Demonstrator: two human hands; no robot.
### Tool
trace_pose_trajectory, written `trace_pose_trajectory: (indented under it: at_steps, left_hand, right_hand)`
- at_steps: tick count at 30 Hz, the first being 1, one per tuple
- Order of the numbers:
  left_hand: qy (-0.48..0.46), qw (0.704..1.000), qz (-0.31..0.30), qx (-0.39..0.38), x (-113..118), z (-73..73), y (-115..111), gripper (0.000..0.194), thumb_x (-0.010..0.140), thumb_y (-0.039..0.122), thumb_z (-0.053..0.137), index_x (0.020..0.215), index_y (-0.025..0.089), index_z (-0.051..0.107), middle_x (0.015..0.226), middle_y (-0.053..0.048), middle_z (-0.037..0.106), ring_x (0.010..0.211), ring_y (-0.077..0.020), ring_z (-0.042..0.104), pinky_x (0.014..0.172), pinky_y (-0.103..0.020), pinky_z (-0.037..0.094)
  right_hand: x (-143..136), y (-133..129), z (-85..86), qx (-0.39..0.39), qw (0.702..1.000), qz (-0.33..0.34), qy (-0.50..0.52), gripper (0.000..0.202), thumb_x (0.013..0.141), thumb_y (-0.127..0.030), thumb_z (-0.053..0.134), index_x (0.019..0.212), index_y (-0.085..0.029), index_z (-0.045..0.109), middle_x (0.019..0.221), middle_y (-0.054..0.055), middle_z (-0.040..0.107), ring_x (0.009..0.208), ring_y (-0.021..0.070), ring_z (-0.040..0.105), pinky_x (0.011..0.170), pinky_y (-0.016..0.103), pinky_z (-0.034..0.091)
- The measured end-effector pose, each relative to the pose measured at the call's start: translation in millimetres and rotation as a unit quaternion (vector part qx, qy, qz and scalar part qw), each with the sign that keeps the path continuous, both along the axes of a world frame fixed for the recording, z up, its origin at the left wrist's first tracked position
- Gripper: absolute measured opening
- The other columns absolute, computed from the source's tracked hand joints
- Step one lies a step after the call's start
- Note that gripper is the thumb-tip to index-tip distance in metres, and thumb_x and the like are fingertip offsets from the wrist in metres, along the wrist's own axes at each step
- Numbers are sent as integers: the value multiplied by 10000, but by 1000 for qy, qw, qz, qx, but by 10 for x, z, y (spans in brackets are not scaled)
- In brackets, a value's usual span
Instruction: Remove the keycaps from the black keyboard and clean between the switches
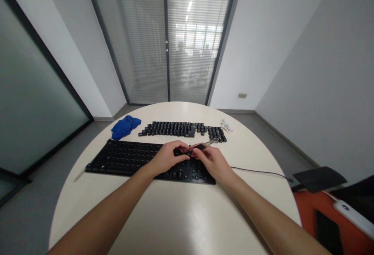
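A black keyboard base (128, 157) with its keycaps off lies across the table. Over its right part, my left hand (169, 156) has its fingers closed at a small dark piece. My right hand (212, 161) pinches a dark-handled tool (200, 146), whose thin metal end points to the upper right. The fingertips of both hands nearly meet, and what lies between them is partly hidden. Behind the base, loose black keycaps (172, 128) stand in rows laid out like a keyboard, with a separate block of keycaps (216, 134) at the right.
A blue cloth (125, 127) lies at the table's back left, a crumpled white tissue (227, 125) at the back right. A thin pale strip (79, 175) sits by the base's left end. A dark cable (260, 170) runs right. An orange chair (305, 212) holds a white power strip (355, 218).
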State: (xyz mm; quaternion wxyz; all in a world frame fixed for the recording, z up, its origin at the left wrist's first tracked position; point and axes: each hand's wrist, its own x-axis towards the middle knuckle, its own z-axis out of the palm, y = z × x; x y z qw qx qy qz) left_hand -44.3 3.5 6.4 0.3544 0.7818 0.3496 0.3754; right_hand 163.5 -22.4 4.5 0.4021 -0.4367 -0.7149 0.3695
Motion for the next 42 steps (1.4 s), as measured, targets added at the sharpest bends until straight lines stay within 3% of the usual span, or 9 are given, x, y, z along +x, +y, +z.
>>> trace_pose_trajectory:
  at_steps: [3, 8, 18, 31, 42]
  left_hand:
    - [19, 999, 7, 32, 3, 2, -11, 216, 809, 171, 738, 1015, 188, 677, 964, -24, 705, 903, -179, 639, 855, -315, 500]
    - [80, 982, 24, 166, 3, 32, -45, 169, 863, 245, 708, 1019, 206, 657, 1030, -36, 688, 998, -201, 622, 927, -359, 482]
    - [139, 940, 45, 309, -8, 40, -67, 150, 963, 294, 574, 992, 208, 694, 1019, -54, 676, 960, -193, 621, 866, -341, 509]
    - [155, 941, 22, 301, -8, 26, -79, 184, 978, 298, 546, 1038, 221, 702, 1039, -57, 651, 963, -183, 614, 862, -315, 512]
    - [124, 957, -39, 259, 30, 65, -116, 142, 950, 297, 599, 1038, 226, 685, 1068, -52, 673, 1014, -194, 606, 918, -334, 492]
  right_hand:
    - [1, 20, -50, -23, 999, -11, 28, 350, 950, -487, 546, 1037, -194, 718, 925, 70, 743, 881, 229, 706, 818, 364, 572]
    - [-10, 37, -82, -89, 989, -8, 121, 399, 907, -520, 599, 1084, -171, 674, 892, 64, 734, 868, 202, 716, 811, 339, 586]
    - [-41, 60, -85, -161, 970, 5, 180, 463, 846, -571, 656, 1087, -178, 700, 1027, 93, 742, 840, 174, 732, 853, 349, 598]
    - [-25, 66, -106, -147, 970, 27, 193, 440, 860, -550, 650, 1117, -195, 685, 938, 43, 716, 826, 141, 689, 851, 323, 575]
    - [-46, 49, -80, -99, 984, 36, 145, 376, 920, -519, 574, 1083, -188, 649, 928, 39, 715, 862, 181, 674, 803, 316, 548]
